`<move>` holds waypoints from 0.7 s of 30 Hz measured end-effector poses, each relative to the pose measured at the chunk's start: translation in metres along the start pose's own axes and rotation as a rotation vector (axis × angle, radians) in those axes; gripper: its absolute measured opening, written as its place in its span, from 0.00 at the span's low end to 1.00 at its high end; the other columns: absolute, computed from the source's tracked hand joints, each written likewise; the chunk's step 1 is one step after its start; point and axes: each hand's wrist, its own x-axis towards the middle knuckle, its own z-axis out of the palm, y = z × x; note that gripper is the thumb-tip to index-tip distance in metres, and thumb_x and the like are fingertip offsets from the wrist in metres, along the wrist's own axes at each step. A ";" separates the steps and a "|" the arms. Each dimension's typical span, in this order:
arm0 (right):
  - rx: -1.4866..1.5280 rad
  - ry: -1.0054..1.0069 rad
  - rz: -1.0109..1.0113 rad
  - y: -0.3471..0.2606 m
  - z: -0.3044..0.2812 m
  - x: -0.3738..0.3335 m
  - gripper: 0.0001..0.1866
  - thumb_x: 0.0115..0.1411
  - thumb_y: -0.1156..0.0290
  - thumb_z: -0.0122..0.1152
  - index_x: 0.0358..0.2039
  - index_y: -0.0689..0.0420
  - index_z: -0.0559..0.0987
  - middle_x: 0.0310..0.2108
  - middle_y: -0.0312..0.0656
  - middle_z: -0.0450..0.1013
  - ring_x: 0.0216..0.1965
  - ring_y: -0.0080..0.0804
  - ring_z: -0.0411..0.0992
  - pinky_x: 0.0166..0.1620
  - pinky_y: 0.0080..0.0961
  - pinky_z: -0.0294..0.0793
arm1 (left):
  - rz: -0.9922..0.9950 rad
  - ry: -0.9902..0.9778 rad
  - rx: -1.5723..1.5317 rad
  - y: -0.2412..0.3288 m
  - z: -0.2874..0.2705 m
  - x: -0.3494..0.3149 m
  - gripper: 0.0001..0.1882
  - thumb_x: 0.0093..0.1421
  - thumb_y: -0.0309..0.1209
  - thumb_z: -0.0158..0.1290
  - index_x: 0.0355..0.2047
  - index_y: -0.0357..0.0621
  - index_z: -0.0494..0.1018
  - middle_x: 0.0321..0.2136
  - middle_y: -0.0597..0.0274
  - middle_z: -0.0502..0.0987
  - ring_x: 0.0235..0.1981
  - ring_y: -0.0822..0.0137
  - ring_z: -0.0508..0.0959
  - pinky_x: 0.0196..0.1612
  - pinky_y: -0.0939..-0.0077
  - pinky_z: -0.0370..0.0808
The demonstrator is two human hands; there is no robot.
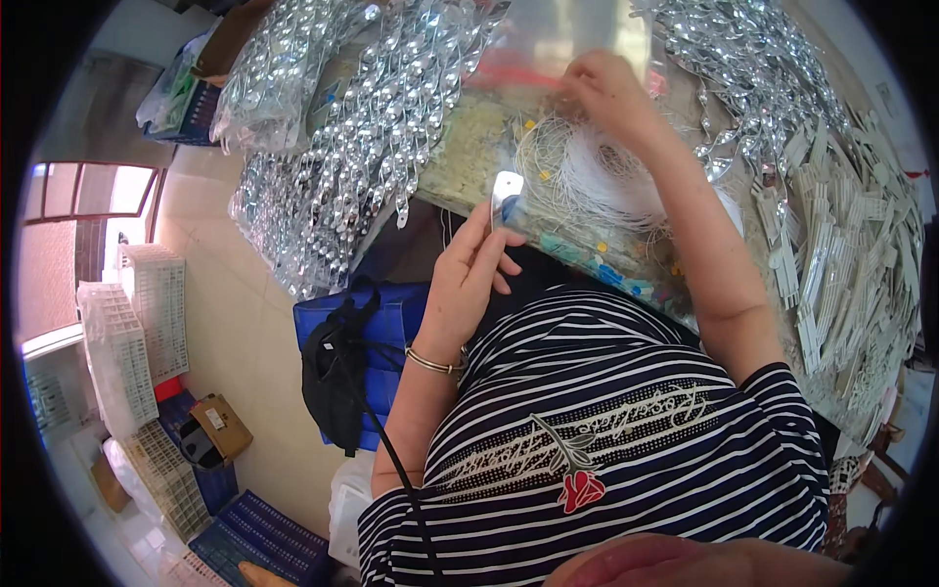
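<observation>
My left hand point(469, 274) is closed on a small shiny metal strip point(508, 186) with rounded corners and a hole near its upper end. It is held upright in front of the table's near edge. Farther off to the right, my right hand point(608, 96) is bent with its fingers pinched together, beside the red edge of a clear plastic bag point(533, 44). Whatever those fingertips hold, if anything, is too small to make out. Below that hand lies a loose coil of white cord point(614, 181), its thin strands spreading over the worn table top point(452, 161).
Strings of twisted silver strips point(377, 117) hang over the table's left side, and more silver strips point(753, 68) lie at the far right. A pile of pale flat strips point(831, 245) covers the right side. A blue bag point(396, 303) and plastic crates point(156, 303) stand left.
</observation>
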 end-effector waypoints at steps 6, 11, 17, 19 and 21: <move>0.521 -0.073 0.114 -0.064 -0.042 -0.020 0.09 0.62 0.68 0.50 0.34 0.60 0.72 0.27 0.33 0.69 0.31 0.21 0.69 0.38 0.18 0.68 | 0.033 0.043 -0.061 0.003 0.003 -0.003 0.22 0.64 0.28 0.42 0.58 0.38 0.60 0.35 0.60 0.74 0.28 0.77 0.72 0.25 0.88 0.69; 0.824 -0.294 0.107 -0.097 -0.049 -0.048 0.08 0.63 0.67 0.49 0.35 0.58 0.71 0.25 0.31 0.69 0.28 0.16 0.67 0.34 0.14 0.68 | 0.048 0.048 -0.087 0.007 0.009 -0.001 0.21 0.64 0.27 0.42 0.57 0.38 0.61 0.36 0.60 0.74 0.31 0.76 0.72 0.27 0.87 0.70; 0.906 -0.513 0.249 -0.110 -0.038 -0.072 0.05 0.62 0.70 0.51 0.34 0.57 0.71 0.24 0.31 0.69 0.24 0.13 0.64 0.28 0.11 0.64 | 0.133 0.074 -0.055 0.011 0.012 -0.001 0.22 0.62 0.25 0.45 0.57 0.39 0.61 0.43 0.61 0.73 0.32 0.78 0.72 0.29 0.88 0.68; 0.905 -0.523 0.269 -0.112 -0.040 -0.074 0.04 0.62 0.71 0.52 0.34 0.57 0.71 0.24 0.30 0.70 0.24 0.12 0.64 0.27 0.10 0.63 | 0.110 0.071 -0.029 0.018 0.015 -0.001 0.22 0.62 0.25 0.45 0.57 0.39 0.62 0.43 0.64 0.73 0.29 0.81 0.69 0.29 0.89 0.67; 0.891 -0.565 0.312 -0.113 -0.044 -0.076 0.04 0.62 0.70 0.52 0.34 0.57 0.72 0.23 0.30 0.70 0.24 0.11 0.64 0.27 0.10 0.63 | 0.113 0.080 -0.040 0.020 0.017 -0.001 0.22 0.62 0.25 0.45 0.57 0.41 0.62 0.42 0.64 0.73 0.28 0.81 0.68 0.29 0.89 0.66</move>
